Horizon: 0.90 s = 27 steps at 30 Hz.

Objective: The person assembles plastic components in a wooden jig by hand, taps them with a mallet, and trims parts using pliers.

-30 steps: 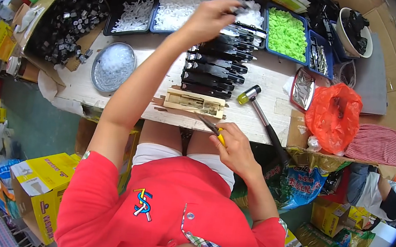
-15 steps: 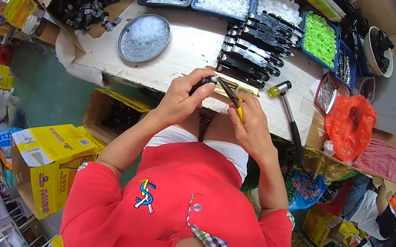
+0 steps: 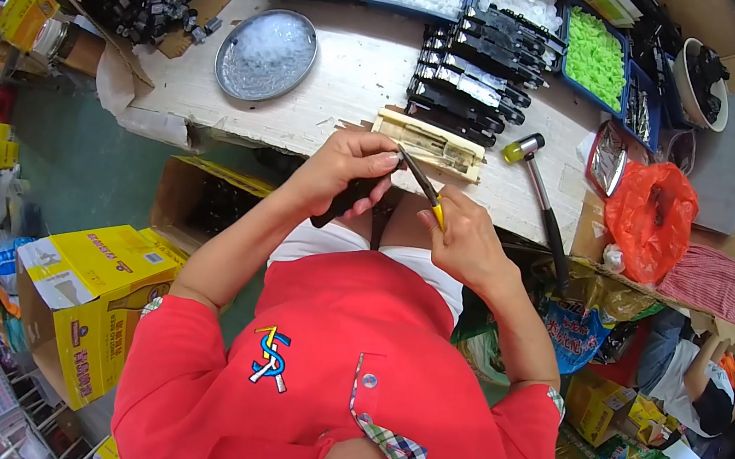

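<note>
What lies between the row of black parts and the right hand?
The head view shows a cream block between the black parts and right hand.

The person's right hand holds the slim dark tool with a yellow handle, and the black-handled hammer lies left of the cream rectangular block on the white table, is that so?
Not quite: the black-handled hammer lies right of the cream rectangular block, as the head view shows. The right hand does hold the slim dark yellow-handled tool.

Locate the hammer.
In the head view, the hammer lies right of centre on the white table, between the cream block and the red bag.
</note>
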Each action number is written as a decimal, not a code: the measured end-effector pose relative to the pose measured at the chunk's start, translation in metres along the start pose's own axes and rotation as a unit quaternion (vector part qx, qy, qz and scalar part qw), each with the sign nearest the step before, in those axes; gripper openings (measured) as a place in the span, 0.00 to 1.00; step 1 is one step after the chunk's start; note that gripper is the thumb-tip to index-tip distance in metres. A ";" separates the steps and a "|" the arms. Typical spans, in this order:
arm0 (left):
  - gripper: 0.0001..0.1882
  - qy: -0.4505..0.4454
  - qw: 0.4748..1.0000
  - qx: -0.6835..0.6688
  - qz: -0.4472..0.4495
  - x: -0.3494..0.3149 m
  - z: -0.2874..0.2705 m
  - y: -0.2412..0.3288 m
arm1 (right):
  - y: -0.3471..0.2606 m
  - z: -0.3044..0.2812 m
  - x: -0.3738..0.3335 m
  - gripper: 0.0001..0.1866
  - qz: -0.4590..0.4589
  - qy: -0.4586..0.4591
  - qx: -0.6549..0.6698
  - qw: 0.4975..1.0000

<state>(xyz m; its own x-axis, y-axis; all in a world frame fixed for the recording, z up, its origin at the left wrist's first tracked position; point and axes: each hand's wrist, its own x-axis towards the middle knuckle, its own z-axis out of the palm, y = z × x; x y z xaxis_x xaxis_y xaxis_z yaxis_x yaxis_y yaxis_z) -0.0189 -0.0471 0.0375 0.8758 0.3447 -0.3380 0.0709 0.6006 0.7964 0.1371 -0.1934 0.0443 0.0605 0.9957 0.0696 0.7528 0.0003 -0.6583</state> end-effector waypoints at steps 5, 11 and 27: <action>0.12 -0.178 0.942 -0.271 -0.091 -0.006 -0.025 -0.020 | -0.006 0.003 0.000 0.07 -0.047 -0.017 0.011 0.999; 0.13 -0.087 0.990 -0.040 -0.105 -0.048 -0.051 -0.017 | -0.009 0.012 0.007 0.12 -0.082 -0.034 -0.002 0.996; 0.13 0.127 0.530 0.739 0.396 0.163 0.049 0.061 | 0.022 -0.012 -0.016 0.12 0.004 0.042 -0.015 0.999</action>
<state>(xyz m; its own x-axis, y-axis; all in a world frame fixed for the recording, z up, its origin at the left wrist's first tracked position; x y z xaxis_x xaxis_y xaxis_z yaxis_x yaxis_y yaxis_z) 0.1516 0.0107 0.0552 0.8308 0.2658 0.4891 0.1903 -0.9613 0.1993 0.1607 -0.2107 0.0381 0.1209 0.9844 0.1278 0.7710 -0.0120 -0.6367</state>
